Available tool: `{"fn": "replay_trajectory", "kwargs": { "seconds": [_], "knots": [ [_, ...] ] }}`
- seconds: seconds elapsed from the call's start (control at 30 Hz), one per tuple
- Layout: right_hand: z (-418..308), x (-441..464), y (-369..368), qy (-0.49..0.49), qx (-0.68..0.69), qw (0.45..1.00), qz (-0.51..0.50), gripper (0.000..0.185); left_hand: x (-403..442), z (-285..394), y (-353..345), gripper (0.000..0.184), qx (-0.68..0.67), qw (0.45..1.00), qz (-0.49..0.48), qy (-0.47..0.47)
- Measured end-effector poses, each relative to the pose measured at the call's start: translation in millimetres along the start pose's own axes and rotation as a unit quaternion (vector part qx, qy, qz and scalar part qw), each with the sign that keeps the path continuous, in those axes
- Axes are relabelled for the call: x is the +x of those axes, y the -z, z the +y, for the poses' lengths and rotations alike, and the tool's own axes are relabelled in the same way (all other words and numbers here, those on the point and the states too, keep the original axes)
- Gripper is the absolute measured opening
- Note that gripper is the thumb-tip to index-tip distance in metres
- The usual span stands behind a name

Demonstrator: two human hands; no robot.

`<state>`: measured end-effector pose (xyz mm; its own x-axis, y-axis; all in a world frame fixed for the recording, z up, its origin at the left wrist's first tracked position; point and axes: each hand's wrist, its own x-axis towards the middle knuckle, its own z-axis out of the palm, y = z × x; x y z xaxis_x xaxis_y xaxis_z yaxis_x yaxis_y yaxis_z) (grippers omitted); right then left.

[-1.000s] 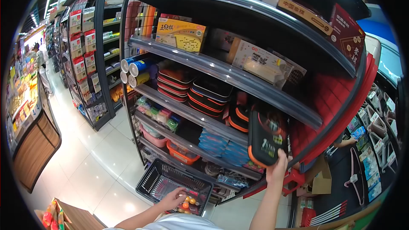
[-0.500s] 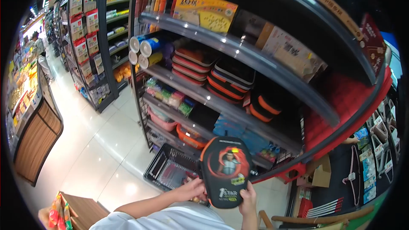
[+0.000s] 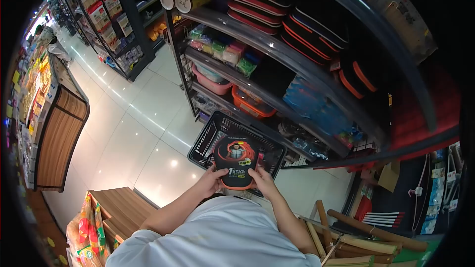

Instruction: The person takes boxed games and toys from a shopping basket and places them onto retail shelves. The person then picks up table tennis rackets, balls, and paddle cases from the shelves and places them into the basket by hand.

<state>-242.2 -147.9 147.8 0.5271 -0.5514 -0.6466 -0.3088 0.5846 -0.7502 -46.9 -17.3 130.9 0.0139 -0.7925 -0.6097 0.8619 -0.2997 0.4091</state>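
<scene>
A black table tennis racket case (image 3: 236, 160) with orange trim, "1 STAR" lettering and a printed figure lies face up in front of my body. My left hand (image 3: 212, 180) grips its lower left edge, thumb on top. At the lower right edge my right hand (image 3: 262, 180) holds it the same way. Beneath and behind the case is a black plastic shopping basket (image 3: 210, 129) with slotted walls. The case overlaps the basket in view; whether it touches the basket I cannot tell. Most of the basket's contents are hidden under the case.
Ahead stands a shelf unit with several stacked black-and-orange cases (image 3: 311, 34), a pink basin (image 3: 213, 80) and an orange basin (image 3: 251, 103). Wooden handles (image 3: 366, 227) lean at lower right. A wood-panelled counter (image 3: 64, 138) stands left, with a person (image 3: 57, 47) far behind it.
Both hands have lowered the racket case and brought it over the basket, with its face now tilted away. My view has turned further down, so the upper shelves have moved up out of sight.
</scene>
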Motion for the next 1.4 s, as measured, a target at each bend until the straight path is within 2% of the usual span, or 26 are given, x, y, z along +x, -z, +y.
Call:
{"fn": "replay_trajectory", "kwargs": {
  "seconds": [0.1, 0.13, 0.23, 0.27, 0.37, 0.67, 0.83, 0.87, 0.93, 0.97, 1.07, 1.13, 1.23, 1.33, 1.4],
  "knots": [
    [89.2, 52.0, 29.4, 0.129, -0.235, 0.963, 0.039, 0.041, 21.9, -5.9, 41.9, 0.051, 0.099, 0.993, 0.065, 0.0],
    [77.7, 37.3, 27.4, 0.141, -0.315, 0.937, 0.062, 0.046, 28.5, -5.9, 51.4, 0.053, 0.123, 0.988, 0.094, -0.006],
    [71.7, 12.5, 33.3, 0.088, -0.253, 0.962, 0.043, 0.044, 51.4, 1.3, 80.6, 0.053, 0.173, 0.977, 0.125, 0.005],
    [88.2, 11.8, 41.7, 0.108, -0.222, 0.967, 0.058, 0.04, 61.6, 3.0, 91.3, 0.055, 0.181, 0.974, 0.133, 0.005],
    [97.3, -9.4, 61.7, 0.088, -0.293, 0.946, 0.104, 0.034, 84.1, 11.2, 106.8, 0.059, 0.247, 0.955, 0.165, 0.016],
    [181.7, -52.3, 125.0, 0.013, -0.231, 0.952, 0.2, 0.031, 146.9, 7.7, 137.2, 0.055, 0.303, 0.931, 0.192, 0.073],
    [214.5, -73.6, 140.5, -0.043, -0.214, 0.955, 0.203, 0.029, 180.4, 3.3, 138.2, 0.062, 0.371, 0.883, 0.25, 0.138],
    [219.5, -75.7, 142.5, -0.047, -0.216, 0.954, 0.203, 0.028, 190.2, -0.7, 142.1, 0.057, 0.413, 0.856, 0.279, 0.141],
    [230.7, -79.2, 145.8, -0.027, -0.212, 0.953, 0.213, 0.028, 186.2, 0.6, 136.6, 0.049, 0.466, 0.843, 0.241, 0.116],
    [232.6, -79.3, 144.9, -0.004, -0.206, 0.953, 0.222, 0.027, 207.9, -10.4, 160.7, 0.049, 0.499, 0.833, 0.209, 0.119],
    [222.5, -79.9, 147.0, -0.016, -0.22, 0.951, 0.218, 0.029, 252.2, -38.5, 218.3, 0.048, 0.526, 0.827, 0.181, 0.081],
    [214.3, -76.5, 150.3, -0.032, -0.23, 0.947, 0.221, 0.03, 197.4, 1.9, 141.0, 0.06, 0.575, 0.785, 0.197, 0.118],
    [187.0, -70.5, 150.7, 0.0, -0.193, 0.953, 0.235, 0.029, 197.0, 5.8, 137.7, 0.076, 0.736, 0.619, 0.262, 0.079],
    [125.4, -66.3, 156.8, 0.096, -0.202, 0.947, 0.232, 0.029, 181.1, 21.7, 125.3, 0.085, 0.743, 0.622, 0.234, 0.078],
    [50.9, -73.4, 150.1, 0.149, -0.121, 0.949, 0.248, 0.028, 162.2, 25.6, 109.4, 0.085, 0.749, 0.618, 0.239, 0.015]
  ]
}}
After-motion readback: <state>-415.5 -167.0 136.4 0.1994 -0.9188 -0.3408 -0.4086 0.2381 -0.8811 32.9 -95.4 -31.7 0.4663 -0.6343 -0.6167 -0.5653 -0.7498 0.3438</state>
